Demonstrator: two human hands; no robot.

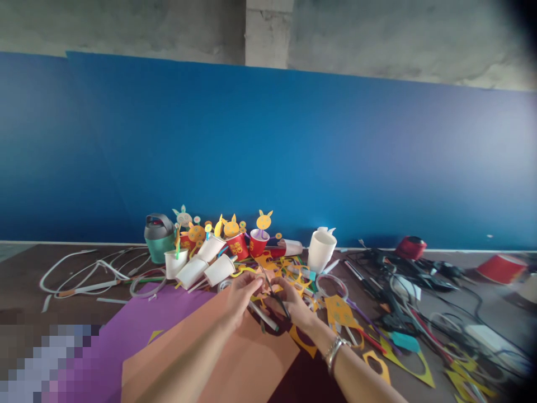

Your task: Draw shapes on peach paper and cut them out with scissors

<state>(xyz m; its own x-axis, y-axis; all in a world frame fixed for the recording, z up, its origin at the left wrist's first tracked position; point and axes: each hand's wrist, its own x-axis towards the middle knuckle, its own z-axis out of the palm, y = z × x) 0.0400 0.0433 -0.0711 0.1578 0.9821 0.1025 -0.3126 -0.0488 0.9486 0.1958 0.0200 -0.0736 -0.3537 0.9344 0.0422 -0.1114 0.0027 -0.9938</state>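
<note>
Near the middle of the table, my left hand has its fingers pinched together, on something too small to make out. Close on its right, my right hand is closed around dark-bladed scissors, whose tips point up between the hands. Orange paper lies under my forearms, over a purple sheet. Just beyond the hands lie cut yellow-orange paper scraps. A white marker-like stick is below them.
Behind stand red cups with paper animal faces, tipped white cups, an upright white cup and a green-grey container. White cables lie left; black cables, a power strip and a red cup are right.
</note>
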